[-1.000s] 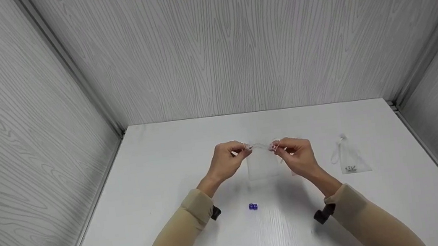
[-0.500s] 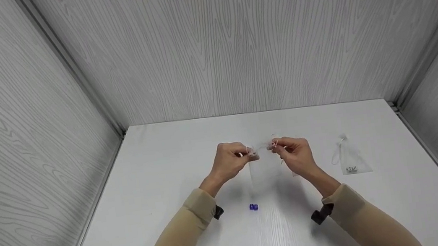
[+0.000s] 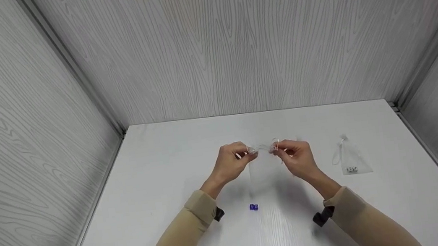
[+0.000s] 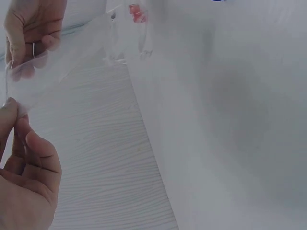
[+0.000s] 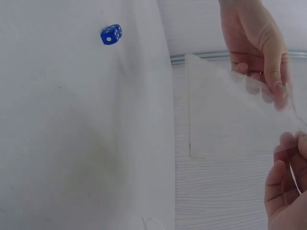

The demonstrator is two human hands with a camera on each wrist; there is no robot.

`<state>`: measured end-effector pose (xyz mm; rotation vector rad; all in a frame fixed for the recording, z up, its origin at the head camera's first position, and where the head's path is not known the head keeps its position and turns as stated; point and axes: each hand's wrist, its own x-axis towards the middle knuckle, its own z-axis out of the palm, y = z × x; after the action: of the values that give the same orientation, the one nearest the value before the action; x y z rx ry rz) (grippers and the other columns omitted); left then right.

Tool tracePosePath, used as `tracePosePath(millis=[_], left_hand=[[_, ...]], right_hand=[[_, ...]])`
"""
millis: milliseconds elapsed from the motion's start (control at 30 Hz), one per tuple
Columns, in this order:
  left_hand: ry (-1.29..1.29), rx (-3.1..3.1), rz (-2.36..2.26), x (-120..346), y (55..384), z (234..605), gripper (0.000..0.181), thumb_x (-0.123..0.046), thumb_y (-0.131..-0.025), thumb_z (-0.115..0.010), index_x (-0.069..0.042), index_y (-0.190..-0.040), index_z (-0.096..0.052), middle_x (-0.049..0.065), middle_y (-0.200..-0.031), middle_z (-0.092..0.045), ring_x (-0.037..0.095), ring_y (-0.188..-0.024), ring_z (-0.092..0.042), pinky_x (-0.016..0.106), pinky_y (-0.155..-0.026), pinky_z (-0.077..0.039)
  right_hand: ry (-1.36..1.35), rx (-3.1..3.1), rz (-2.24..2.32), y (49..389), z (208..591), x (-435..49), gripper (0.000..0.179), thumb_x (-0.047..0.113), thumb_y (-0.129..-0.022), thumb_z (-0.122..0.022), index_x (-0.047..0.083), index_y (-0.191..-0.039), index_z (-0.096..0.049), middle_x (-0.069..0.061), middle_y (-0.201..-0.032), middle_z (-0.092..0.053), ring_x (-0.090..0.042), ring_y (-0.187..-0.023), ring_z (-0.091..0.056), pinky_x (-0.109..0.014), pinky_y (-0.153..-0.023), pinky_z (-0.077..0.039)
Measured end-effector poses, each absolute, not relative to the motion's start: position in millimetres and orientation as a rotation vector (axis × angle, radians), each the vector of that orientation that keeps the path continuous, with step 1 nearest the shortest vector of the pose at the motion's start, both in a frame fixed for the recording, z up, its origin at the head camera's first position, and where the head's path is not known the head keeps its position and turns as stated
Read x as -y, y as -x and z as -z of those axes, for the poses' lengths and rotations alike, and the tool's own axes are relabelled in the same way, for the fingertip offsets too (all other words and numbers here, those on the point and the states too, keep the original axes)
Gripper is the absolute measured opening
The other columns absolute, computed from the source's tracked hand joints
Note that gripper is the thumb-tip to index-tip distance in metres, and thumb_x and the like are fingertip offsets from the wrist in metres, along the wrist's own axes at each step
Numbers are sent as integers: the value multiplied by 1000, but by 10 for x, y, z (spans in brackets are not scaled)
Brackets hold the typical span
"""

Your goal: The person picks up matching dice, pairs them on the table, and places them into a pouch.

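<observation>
A sheer, see-through drawstring pouch (image 3: 263,172) hangs between my two hands above the table. My left hand (image 3: 228,163) pinches one side of its top edge between thumb and fingers. On the other side of that edge, my right hand (image 3: 299,158) pinches the pouch near a thin looped cord. In the right wrist view the pouch (image 5: 220,115) looks flat, and nothing shows inside it. Two blue dice (image 3: 254,207) lie side by side on the table, nearer me than the pouch; the right wrist view shows a blue die (image 5: 111,34) with white dots.
Right of my right hand lies another sheer pouch (image 3: 355,158) with small black-and-white pieces at its bottom. The left wrist view also shows a clear pouch holding something red (image 4: 137,13). Grey wood-grain walls (image 3: 230,45) enclose the white table (image 3: 164,155) at the back and sides.
My left hand has shifted slightly to the right, closer to my right hand, and the pouch's top edge has slackened and changed shape. The dice and the pouch at the right stay put.
</observation>
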<state>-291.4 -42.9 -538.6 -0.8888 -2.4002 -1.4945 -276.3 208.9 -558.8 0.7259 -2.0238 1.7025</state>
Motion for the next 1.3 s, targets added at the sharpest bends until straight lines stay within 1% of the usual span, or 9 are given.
tracePosePath(millis=[167, 333, 567, 667, 800, 1000, 1100, 1233, 1300], left_hand=[[871, 2338, 1524, 387, 2909, 5386, 12, -18, -93, -94, -8, -89, -89, 10, -84, -78, 4, -70, -59, 17, -66, -51], [747, 2348, 1586, 399, 2895, 5418, 20, -24, -89, -98, -10, -90, -83, 5, -88, -78, 3, -76, -61, 18, -68, -50], [722, 2388, 1562, 374, 2863, 5454, 26, -30, -94, -94, -8, -89, -81, 5, -92, -79, 8, -79, -62, 18, -69, -49], [752, 2380, 1518, 352, 2864, 5447, 21, -25, -96, -91, -7, -88, -83, 8, -89, -81, 7, -76, -62, 17, -68, -50], [773, 2393, 1489, 340, 2853, 5420, 10, -17, -98, -89, -7, -97, -87, 10, -92, -82, 2, -75, -62, 16, -70, -53], [796, 2382, 1474, 306, 2841, 5404, 7, -11, -100, -86, -5, -102, -87, 11, -95, -80, 0, -79, -61, 19, -74, -57], [793, 2354, 1481, 286, 2840, 5408, 7, -11, -98, -88, -5, -95, -86, 11, -91, -79, 0, -77, -61, 19, -71, -56], [763, 2319, 1500, 269, 2841, 5410, 22, -16, -92, -95, -5, -81, -79, 11, -83, -76, 1, -70, -57, 17, -65, -49], [756, 2323, 1523, 268, 2838, 5409, 25, -21, -90, -97, -5, -83, -79, 12, -84, -77, 2, -70, -57, 17, -65, -49]], right_hand=[[-715, 2038, -1686, 2759, 5591, -2075, 20, -19, -99, -68, -9, -107, -84, -33, -95, -80, 2, -82, -74, -13, -67, -56], [-659, 2037, -1697, 2741, 5562, -2067, 18, -16, -100, -69, -8, -106, -84, -31, -97, -81, 1, -82, -74, -13, -67, -55], [-691, 2036, -1654, 2727, 5610, -2044, 19, -19, -98, -70, -8, -105, -85, -29, -96, -82, 0, -85, -76, -13, -70, -57], [-695, 2044, -1632, 2730, 5629, -2029, 19, -19, -98, -71, -8, -106, -85, -28, -96, -83, 2, -86, -76, -12, -71, -57], [-656, 2068, -1607, 2732, 5629, -2015, 19, -16, -99, -72, -6, -107, -86, -26, -97, -84, 3, -85, -75, -13, -69, -55], [-625, 2095, -1584, 2727, 5633, -2016, 25, -17, -98, -71, -1, -106, -88, -25, -96, -85, 1, -83, -76, -13, -69, -54], [-629, 2091, -1579, 2728, 5647, -2009, 24, -18, -97, -71, -2, -105, -87, -25, -94, -84, 2, -81, -74, -13, -69, -54], [-621, 2084, -1575, 2727, 5660, -1989, 22, -17, -96, -73, -2, -104, -87, -25, -93, -84, 3, -78, -69, -12, -69, -52], [-612, 2083, -1577, 2725, 5661, -1984, 21, -16, -96, -73, -3, -104, -87, -25, -93, -84, 4, -77, -66, -12, -69, -52]])
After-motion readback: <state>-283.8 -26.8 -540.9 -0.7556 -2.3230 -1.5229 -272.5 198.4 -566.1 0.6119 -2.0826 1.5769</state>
